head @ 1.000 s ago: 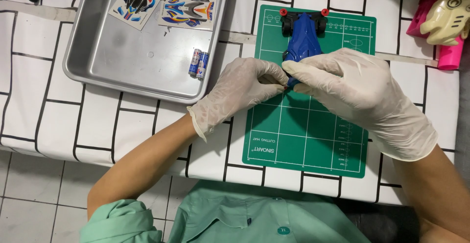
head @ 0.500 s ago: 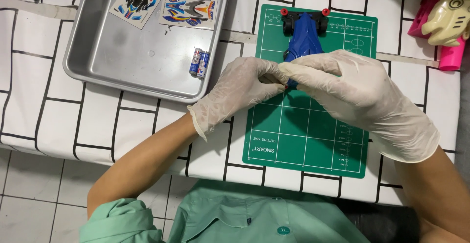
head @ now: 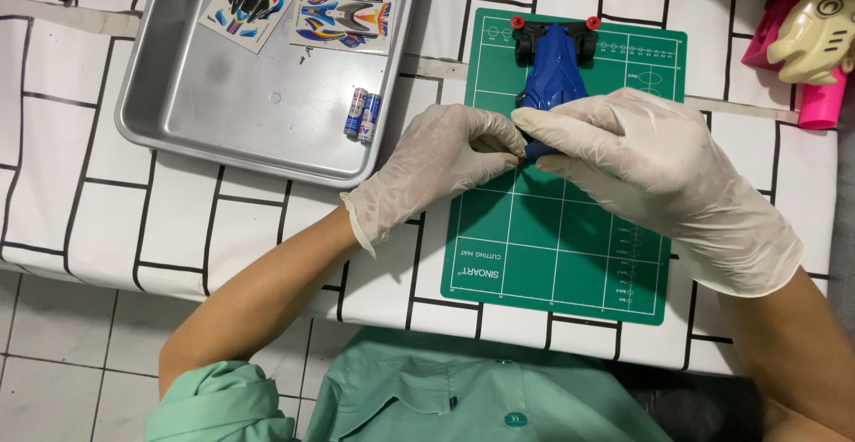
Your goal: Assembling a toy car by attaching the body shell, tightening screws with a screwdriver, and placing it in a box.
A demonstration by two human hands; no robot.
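A blue toy race car (head: 554, 81), long axis running near to far on a green cutting mat (head: 552, 246), is pinched at its near end by the gloved left hand (head: 445, 162) and right hand (head: 650, 170), fingertips together.

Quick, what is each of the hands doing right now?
Left hand: closed, pinching the blue toy car at its near end.
Right hand: closed on the same car.

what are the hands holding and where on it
Both gloved hands, left hand and right hand, grip the blue toy car at its near end, on the green cutting mat.
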